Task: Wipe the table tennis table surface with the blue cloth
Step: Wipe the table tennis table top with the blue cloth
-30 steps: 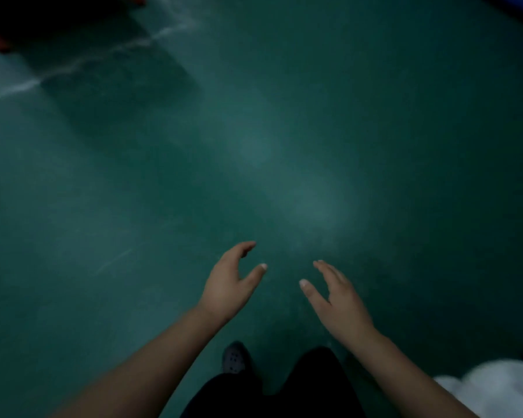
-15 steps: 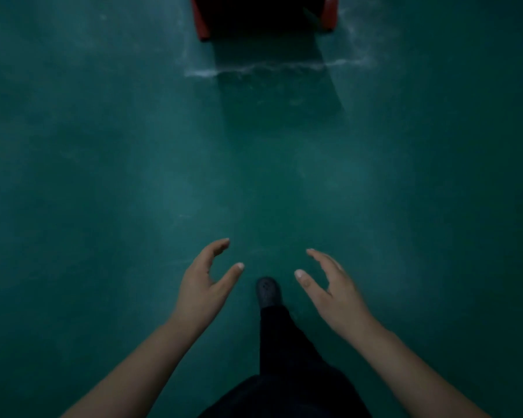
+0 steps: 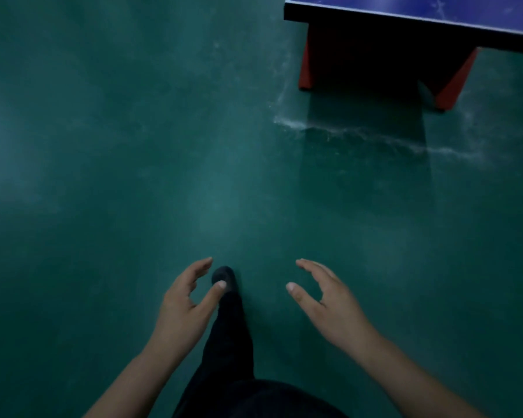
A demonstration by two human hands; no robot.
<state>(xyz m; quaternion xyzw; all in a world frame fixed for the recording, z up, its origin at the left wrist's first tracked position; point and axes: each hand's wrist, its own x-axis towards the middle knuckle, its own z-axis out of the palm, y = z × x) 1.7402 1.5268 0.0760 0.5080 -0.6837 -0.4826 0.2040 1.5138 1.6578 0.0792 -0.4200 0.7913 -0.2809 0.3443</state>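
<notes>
A corner of the blue table tennis table [image 3: 411,6] with a white edge line shows at the top right, well ahead of me. My left hand [image 3: 184,306] and my right hand [image 3: 329,300] hover over the green floor in front of my body, fingers loosely spread and holding nothing. No blue cloth is in view.
A red table leg frame [image 3: 305,61] stands under the table on the dark green floor [image 3: 133,176], with a pale dust line [image 3: 375,137] in front of it. My dark trouser leg and shoe [image 3: 224,277] step forward between my hands.
The view has swung left and forward, so the red frame has shifted to the top right and the blue tabletop has come into view. My foot has stepped ahead; both hands stay empty.
</notes>
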